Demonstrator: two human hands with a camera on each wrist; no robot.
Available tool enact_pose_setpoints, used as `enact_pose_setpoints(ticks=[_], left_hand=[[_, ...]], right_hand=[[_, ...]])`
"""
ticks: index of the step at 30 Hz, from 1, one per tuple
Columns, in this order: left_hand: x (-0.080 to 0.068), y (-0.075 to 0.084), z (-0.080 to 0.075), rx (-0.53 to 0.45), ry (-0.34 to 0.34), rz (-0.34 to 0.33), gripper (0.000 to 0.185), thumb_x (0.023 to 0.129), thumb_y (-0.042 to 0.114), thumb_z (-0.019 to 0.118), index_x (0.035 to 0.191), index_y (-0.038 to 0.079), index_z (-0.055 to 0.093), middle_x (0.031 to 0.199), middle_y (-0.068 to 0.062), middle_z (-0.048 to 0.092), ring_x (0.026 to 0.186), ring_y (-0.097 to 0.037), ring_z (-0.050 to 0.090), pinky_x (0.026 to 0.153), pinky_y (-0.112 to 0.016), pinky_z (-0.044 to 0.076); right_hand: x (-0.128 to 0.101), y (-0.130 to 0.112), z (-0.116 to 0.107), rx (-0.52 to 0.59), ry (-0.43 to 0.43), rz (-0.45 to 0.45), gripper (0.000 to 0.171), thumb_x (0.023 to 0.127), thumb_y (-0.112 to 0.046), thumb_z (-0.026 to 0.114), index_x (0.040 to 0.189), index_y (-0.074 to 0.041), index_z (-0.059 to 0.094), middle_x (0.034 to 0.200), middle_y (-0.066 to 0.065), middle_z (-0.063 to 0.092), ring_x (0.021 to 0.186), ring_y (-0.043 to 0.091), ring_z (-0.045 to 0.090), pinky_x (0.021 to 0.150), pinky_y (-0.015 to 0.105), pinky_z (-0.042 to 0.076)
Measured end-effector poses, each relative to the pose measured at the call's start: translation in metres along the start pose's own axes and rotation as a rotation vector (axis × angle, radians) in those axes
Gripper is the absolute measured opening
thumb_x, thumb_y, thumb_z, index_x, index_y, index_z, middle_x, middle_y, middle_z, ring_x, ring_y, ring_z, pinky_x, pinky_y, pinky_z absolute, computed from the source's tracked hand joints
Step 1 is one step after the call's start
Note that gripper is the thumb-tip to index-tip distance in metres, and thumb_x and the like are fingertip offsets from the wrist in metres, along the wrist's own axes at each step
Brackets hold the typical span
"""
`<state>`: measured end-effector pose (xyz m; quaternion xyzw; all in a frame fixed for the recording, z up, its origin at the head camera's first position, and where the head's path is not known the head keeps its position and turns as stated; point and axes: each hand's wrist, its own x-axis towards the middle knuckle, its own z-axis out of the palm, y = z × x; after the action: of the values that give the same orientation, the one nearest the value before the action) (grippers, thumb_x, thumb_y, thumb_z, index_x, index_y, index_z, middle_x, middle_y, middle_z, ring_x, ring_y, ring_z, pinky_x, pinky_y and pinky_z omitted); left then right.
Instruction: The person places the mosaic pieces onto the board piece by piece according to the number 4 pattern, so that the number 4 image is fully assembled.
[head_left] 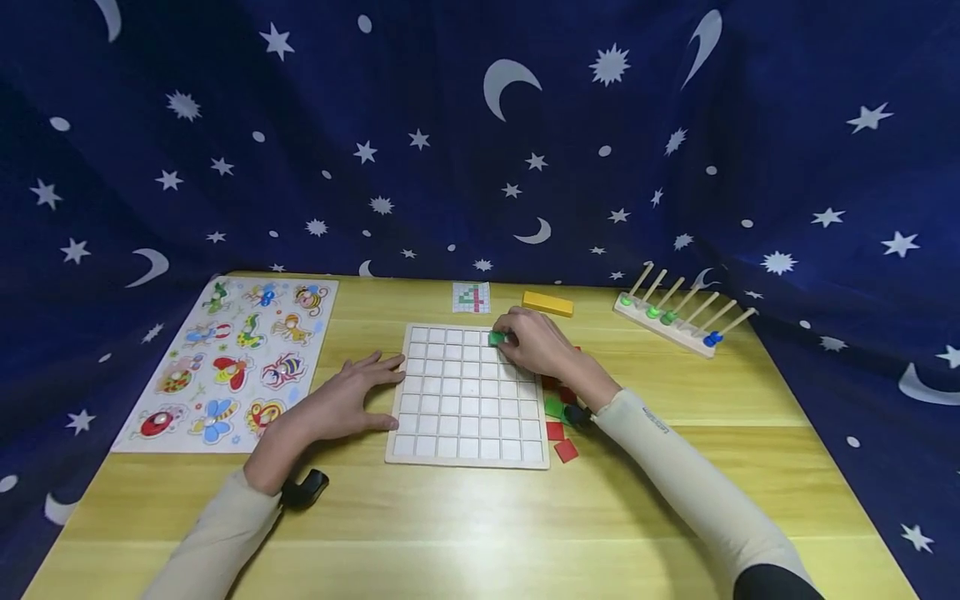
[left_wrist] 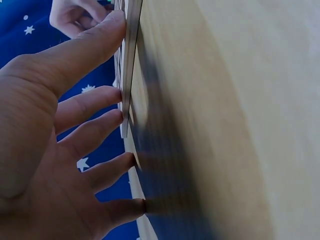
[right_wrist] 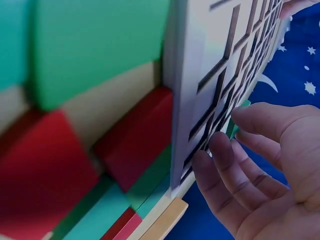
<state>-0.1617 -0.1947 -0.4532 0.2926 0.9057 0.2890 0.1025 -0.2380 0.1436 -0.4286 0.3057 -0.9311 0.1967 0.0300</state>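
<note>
Two bare hands work at a wooden grid board [head_left: 467, 450] in the middle of a yellow wooden table [head_left: 465, 533], with a star-and-moon cloth hanging behind. Far left lies an insect puzzle board [head_left: 225, 367], flat on the table. Next comes the left hand [head_left: 341, 404], fingers spread and straight, fingertips [left_wrist: 119, 95] touching the grid board's left edge, holding nothing. On the grid board's upper right cells sits a small green block [head_left: 496, 337], pinched by the curled fingers of the right hand [head_left: 536, 342]; the right wrist view shows those fingertips [right_wrist: 250, 117] close over the green piece at the grid. Just beyond the board's top edge lies a small pattern card [head_left: 471, 297], and to its right a yellow block [head_left: 547, 303]. Beside the board's right edge, partly under the forearm, lie loose red and green blocks [head_left: 561, 442]. Farthest right stands a peg rack [head_left: 675, 321] with green beads and one blue bead on slanted sticks
</note>
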Motion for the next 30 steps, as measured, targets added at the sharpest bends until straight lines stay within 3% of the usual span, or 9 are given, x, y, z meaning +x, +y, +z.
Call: enact_pose_setpoints(ticks=[14,17,20,23,25,27,30], left_hand=[[0.001,0.005,0.001,0.007,-0.013,-0.013,0.074,0.079,0.033,0.086,0.142,0.007,0.056,0.160,-0.008,0.033,0.147,-0.044,0.018,0.109,-0.076,0.007],[0.000,0.006,0.000,0.007,-0.011,-0.017,0.074,0.079,0.032,0.086,0.142,0.007,0.056,0.160,-0.008,0.033,0.147,-0.044,0.018,0.108,-0.076,0.007],[0.000,0.006,0.000,0.002,-0.007,-0.016,0.074,0.079,0.031,0.086,0.142,0.007,0.056,0.160,-0.008,0.033,0.147,-0.044,0.018,0.108,-0.076,0.006],[0.001,0.006,0.001,-0.004,-0.009,-0.011,0.074,0.079,0.030,0.086,0.142,0.006,0.056,0.160,-0.008,0.033,0.147,-0.044,0.017,0.108,-0.077,0.006],[0.001,0.006,0.001,-0.007,-0.012,-0.011,0.074,0.079,0.031,0.086,0.142,0.006,0.056,0.160,-0.008,0.033,0.147,-0.044,0.017,0.108,-0.076,0.006],[0.001,0.006,0.001,-0.009,-0.014,-0.013,0.074,0.079,0.030,0.086,0.142,0.006,0.056,0.160,-0.008,0.033,0.148,-0.044,0.017,0.108,-0.076,0.006],[0.001,0.005,0.001,-0.011,-0.014,-0.019,0.075,0.079,0.030,0.086,0.143,0.006,0.055,0.160,-0.008,0.033,0.148,-0.044,0.016,0.108,-0.076,0.005]], right_hand=[[0.015,-0.009,0.000,-0.064,-0.137,0.000,0.024,0.089,0.001,0.070,0.111,-0.004,0.075,0.101,0.010,0.067,0.079,0.018,0.059,0.065,0.032,0.052],[0.022,-0.012,-0.003,-0.068,-0.168,-0.001,0.019,0.087,0.002,0.071,0.104,-0.004,0.077,0.096,0.009,0.069,0.074,0.016,0.056,0.060,0.029,0.048],[0.030,-0.014,-0.007,-0.054,-0.209,0.012,0.009,0.084,0.004,0.072,0.084,-0.005,0.073,0.077,0.002,0.061,0.065,0.014,0.044,0.054,0.027,0.036],[0.036,-0.013,-0.011,-0.043,-0.263,0.043,0.023,0.082,0.003,0.074,0.069,-0.009,0.059,0.065,-0.001,0.039,0.061,0.015,0.033,0.054,0.028,0.025],[0.038,-0.012,-0.013,-0.040,-0.294,0.061,0.028,0.082,0.002,0.075,0.067,-0.010,0.055,0.065,-0.001,0.034,0.061,0.015,0.032,0.055,0.029,0.024],[0.040,-0.011,-0.015,-0.036,-0.306,0.071,0.021,0.081,0.000,0.078,0.070,-0.011,0.063,0.065,-0.003,0.045,0.062,0.015,0.040,0.056,0.028,0.031],[0.042,-0.010,-0.016,-0.029,-0.310,0.081,0.010,0.080,-0.003,0.081,0.085,-0.009,0.075,0.078,0.000,0.065,0.071,0.016,0.055,0.063,0.030,0.045]])
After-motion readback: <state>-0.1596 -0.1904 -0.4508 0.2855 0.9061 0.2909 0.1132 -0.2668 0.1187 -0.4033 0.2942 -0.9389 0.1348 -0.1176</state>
